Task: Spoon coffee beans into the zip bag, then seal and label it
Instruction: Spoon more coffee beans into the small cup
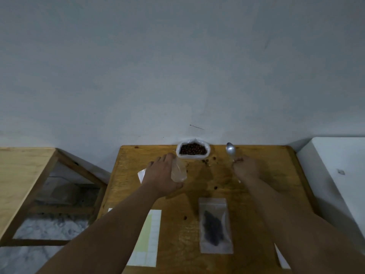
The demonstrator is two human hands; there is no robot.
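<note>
My left hand (pixel 161 175) holds an empty clear zip bag (pixel 178 171) upright, just in front of the white bag of coffee beans (pixel 192 149) at the table's far edge. My right hand (pixel 245 168) pinches the handle of a metal spoon (pixel 230 150), whose empty bowl points away from me, to the right of the bean bag. A sealed zip bag with dark beans inside (pixel 215 226) lies flat near me in the middle of the wooden table (pixel 256 204).
A sheet of labels (pixel 149 234) lies under my left forearm. Several loose beans (pixel 206 161) are scattered in front of the bean bag. A wooden frame (pixel 29 175) stands to the left and a white surface (pixel 339 165) to the right. The wall is right behind the table.
</note>
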